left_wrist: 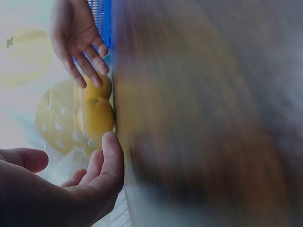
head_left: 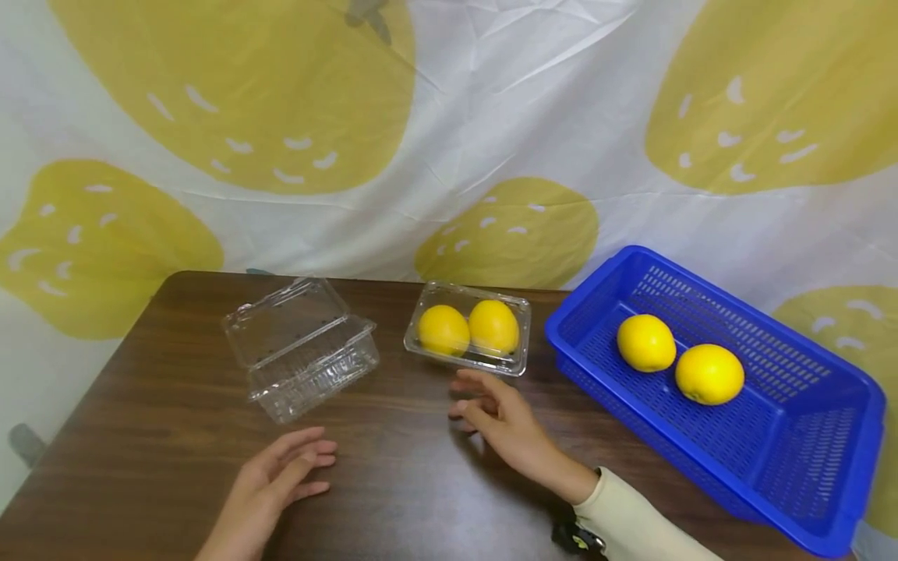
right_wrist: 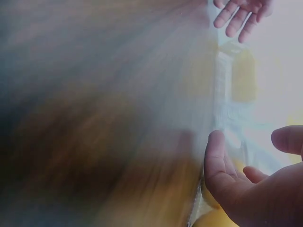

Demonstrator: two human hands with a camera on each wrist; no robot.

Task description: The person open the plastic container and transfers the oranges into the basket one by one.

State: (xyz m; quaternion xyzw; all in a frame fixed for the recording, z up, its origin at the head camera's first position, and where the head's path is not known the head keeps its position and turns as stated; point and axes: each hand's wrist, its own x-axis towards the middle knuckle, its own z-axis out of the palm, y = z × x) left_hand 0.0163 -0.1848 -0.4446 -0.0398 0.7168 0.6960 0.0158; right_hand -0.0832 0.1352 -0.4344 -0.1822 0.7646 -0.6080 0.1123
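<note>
Two yellow lemon-like fruits (head_left: 444, 330) sit side by side in a clear plastic clamshell box (head_left: 522, 347) with its lid down. Just in front of that box hovers my right hand (head_left: 508, 425), fingers loosely bent and holding nothing. To the left stands another clear clamshell box (head_left: 316, 374), its lid folded back and no fruit inside. My left hand (head_left: 281, 479) is in front of this box, relaxed and touching nothing. Both hands also show in the left wrist view, where the left hand (left_wrist: 90, 189) has its thumb apart from the fingers.
On the right a blue plastic basket (head_left: 610, 397) holds two more yellow fruits (head_left: 710, 375). The brown wooden table (head_left: 393, 499) backs onto a white cloth (head_left: 484, 117) printed with large yellow fruits. A dark band (head_left: 578, 538) circles the right wrist.
</note>
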